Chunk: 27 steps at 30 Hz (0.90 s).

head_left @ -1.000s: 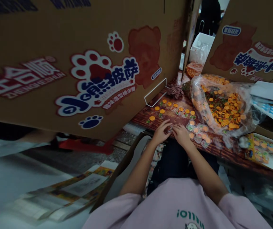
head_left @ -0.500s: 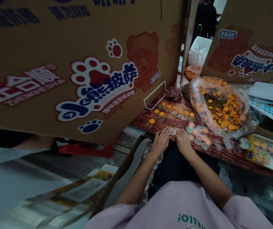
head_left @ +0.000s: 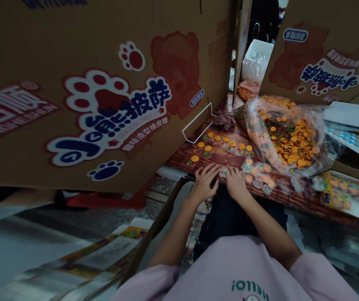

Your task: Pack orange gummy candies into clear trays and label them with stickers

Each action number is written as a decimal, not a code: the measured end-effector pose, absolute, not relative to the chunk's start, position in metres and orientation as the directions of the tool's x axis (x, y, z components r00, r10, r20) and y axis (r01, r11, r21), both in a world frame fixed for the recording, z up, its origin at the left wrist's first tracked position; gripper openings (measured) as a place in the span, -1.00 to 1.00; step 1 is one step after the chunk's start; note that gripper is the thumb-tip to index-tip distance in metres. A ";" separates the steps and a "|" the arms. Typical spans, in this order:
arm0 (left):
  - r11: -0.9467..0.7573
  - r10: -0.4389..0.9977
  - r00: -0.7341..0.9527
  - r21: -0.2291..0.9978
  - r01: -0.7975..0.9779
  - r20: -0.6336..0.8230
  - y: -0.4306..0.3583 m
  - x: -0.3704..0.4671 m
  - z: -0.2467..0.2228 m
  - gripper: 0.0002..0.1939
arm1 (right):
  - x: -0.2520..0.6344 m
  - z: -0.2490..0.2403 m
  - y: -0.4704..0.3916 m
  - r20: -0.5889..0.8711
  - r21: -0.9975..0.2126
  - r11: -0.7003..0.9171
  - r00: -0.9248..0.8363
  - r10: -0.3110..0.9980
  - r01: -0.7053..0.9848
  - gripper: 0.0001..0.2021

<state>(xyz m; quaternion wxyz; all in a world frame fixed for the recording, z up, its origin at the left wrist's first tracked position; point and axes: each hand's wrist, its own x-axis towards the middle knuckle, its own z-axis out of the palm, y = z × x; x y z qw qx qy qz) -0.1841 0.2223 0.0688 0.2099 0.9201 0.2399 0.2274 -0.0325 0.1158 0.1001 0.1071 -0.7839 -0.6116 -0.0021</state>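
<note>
A small clear plastic case [head_left: 223, 172] lies near the table's front edge, between my two hands. My left hand [head_left: 203, 184] is just left of it, palm down, with its fingers spread and holding nothing. My right hand [head_left: 237, 184] has its bent fingers at the case's right end and covers part of it. Beyond the hands, orange discs with green bits [head_left: 194, 159] lie in loose rows. To the right of my right hand is a cluster of clear cases with orange discs [head_left: 261, 178], some overlapping.
A large clear bag of orange discs [head_left: 295, 142] stands open at the right. A yellow-edged pack [head_left: 339, 194] lies beyond the cluster. Tall printed cartons [head_left: 179, 138] wall in the left and back. A white wire frame [head_left: 194, 125] stands by the left carton.
My left hand has come away from the case to the left, and its fingers have spread. My right hand has shifted slightly left over the case. The view has moved a little.
</note>
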 end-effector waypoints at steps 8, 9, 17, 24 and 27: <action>-0.467 0.883 0.345 0.520 0.715 0.319 0.253 -0.202 0.053 -0.44 | -0.007 0.108 0.045 0.191 -0.207 -0.336 0.375 0.907 0.919 -0.84; -0.485 0.874 0.373 0.514 0.708 0.311 0.252 -0.203 0.052 -0.45 | -0.002 0.106 0.039 0.206 -0.209 -0.356 0.397 0.895 0.911 -0.83; -0.560 0.823 0.486 0.565 0.606 0.294 0.224 -0.201 0.056 -0.69 | 0.025 0.099 0.032 0.315 -0.269 -0.470 0.538 0.782 0.841 -0.80; -0.713 0.617 0.731 0.599 0.363 0.292 0.206 -0.184 0.045 -0.37 | 0.122 0.115 -0.070 0.323 -0.222 -0.647 0.682 0.657 0.729 -0.69; -0.696 0.610 0.734 0.644 0.316 0.299 0.205 -0.175 0.042 -0.27 | 0.129 0.110 -0.095 0.209 -0.102 -0.594 0.601 0.771 0.798 -0.70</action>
